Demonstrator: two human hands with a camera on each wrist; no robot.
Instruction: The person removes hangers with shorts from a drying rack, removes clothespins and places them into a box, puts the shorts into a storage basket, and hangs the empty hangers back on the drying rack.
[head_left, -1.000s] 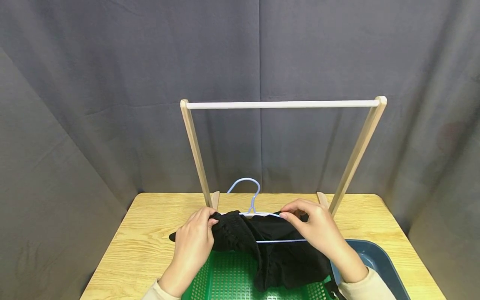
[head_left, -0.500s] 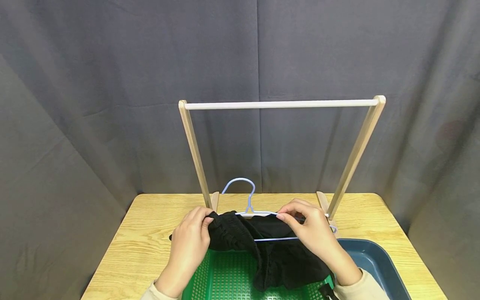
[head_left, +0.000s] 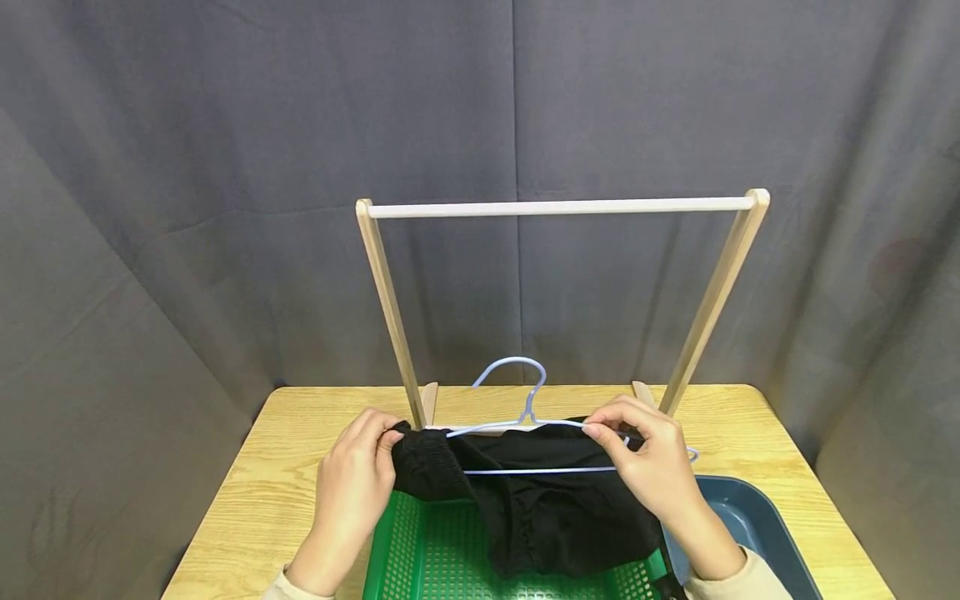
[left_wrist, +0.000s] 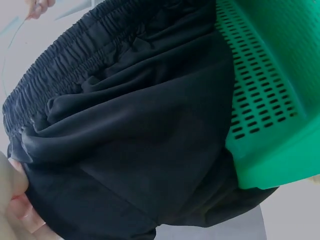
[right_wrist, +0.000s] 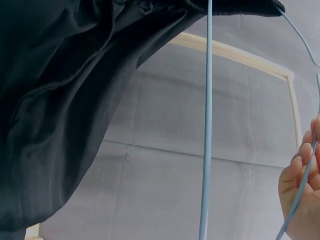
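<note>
From far away I see the left hand [head_left: 352,475] pinch the waist of the black shorts [head_left: 577,517], low in the middle of the head view. The right hand [head_left: 651,457], lower right, pinches the blue hanger [head_left: 529,408]. Under the shorts is a green basket [head_left: 386,550].

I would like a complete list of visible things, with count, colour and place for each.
Table: one, light wood, centre foreground.
Basket: one, green, on table.
Tray: one, dark blue, right of basket.
Hanger: one, light blue, above basket.
Garment: one, black, covering hanger's left end.
Rack: one, white and wooden, behind hanger.
Curtain: grey, behind table; panel count unclear.
Dark item: one, black, basket's right corner, unclear.
Sleeves: two, cream, bottom edge.
Left grip: one hand, pinching garment.
Right grip: one hand, pinching hanger.
</note>
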